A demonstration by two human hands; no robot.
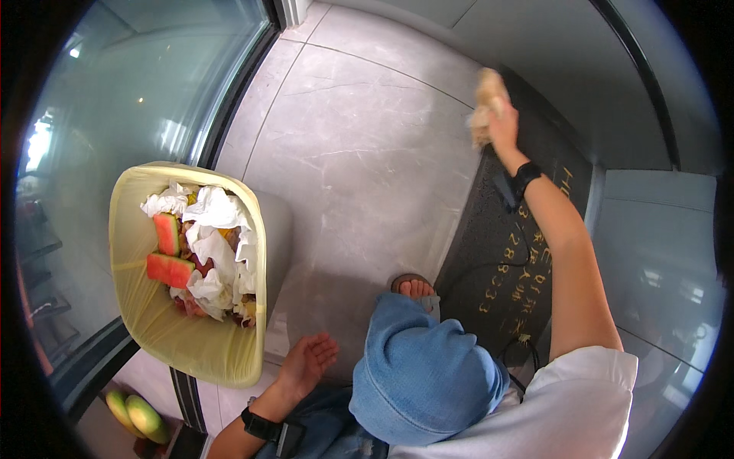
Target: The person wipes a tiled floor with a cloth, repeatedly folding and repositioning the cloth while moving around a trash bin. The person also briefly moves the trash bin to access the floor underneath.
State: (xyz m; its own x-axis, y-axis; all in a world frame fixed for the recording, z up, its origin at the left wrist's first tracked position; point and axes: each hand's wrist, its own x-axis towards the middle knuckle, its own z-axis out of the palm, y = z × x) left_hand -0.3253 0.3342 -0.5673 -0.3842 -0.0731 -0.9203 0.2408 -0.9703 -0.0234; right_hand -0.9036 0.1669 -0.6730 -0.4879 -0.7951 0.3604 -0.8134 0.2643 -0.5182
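Observation:
My right hand (502, 123) reaches out over the far end of a dark floor mat (487, 229), closed on a crumpled, tan-and-white cloth-like item (489, 94); motion blur hides its exact kind. Beside the trash bin, my left hand (312, 356) is held palm up with its fingers a little curled and nothing in it. The bin (261, 275) has a pale yellow liner and holds crumpled white tissues (215, 209) and watermelon rind pieces with red flesh (170, 271).
A glass door (143, 86) with a dark frame stands on the left. Grey cabinets (550, 51) line the upper right. Green-yellow fruits (146, 417) lie at the lower left. A black cable (504, 264) crosses the mat, near my sandalled foot (416, 287).

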